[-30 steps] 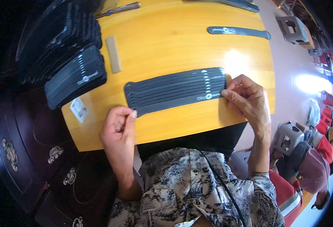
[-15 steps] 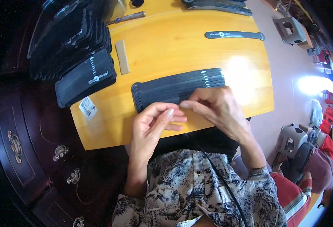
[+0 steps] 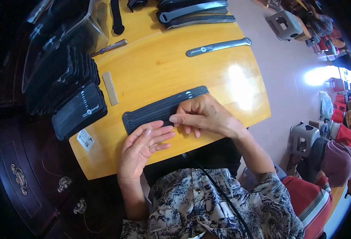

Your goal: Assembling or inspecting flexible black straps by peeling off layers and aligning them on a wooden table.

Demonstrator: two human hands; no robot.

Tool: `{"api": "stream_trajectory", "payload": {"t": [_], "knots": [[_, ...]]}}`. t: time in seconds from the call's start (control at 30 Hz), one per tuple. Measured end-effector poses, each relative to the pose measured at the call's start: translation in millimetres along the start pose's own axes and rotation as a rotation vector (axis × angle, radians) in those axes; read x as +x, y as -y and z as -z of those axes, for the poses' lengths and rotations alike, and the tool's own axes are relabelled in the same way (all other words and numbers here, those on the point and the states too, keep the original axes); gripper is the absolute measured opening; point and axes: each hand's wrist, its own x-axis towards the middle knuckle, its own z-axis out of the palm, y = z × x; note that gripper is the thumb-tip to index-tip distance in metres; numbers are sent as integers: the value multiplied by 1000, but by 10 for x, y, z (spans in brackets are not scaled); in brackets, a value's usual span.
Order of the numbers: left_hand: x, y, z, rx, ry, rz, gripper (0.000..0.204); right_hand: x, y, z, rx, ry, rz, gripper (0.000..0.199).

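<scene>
The tabletop (image 3: 155, 75) looks like smooth, glossy wood, the fanned straps (image 3: 153, 108) matt.

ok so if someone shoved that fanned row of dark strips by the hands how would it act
The fanned row of dark strips would probably slide out of line, since they overlap and no band is visible around them. It seems unlikely to roll or tip, lying low and flat on the table. Being thin and long, each may bend if lifted.

- Counting two hands (image 3: 205, 116)
- Finding one fanned strap row (image 3: 155, 110) just beyond them
- Seeing one lone grey strap (image 3: 220, 47) farther off
- Spotting one cardboard strip (image 3: 110, 88) leftward
- Noting two grey stools (image 3: 305, 137) rightward
</scene>
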Motion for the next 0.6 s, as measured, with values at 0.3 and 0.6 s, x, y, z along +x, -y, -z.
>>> {"api": "stream_trajectory", "payload": {"t": [0.3,0.6], "knots": [[74,117,412,-411,406,25,67,78,91,773,-787,-713,309,20],[108,99,363,-428,429,21,66,191,-43,1016,-1224,-767,415,20]]}}
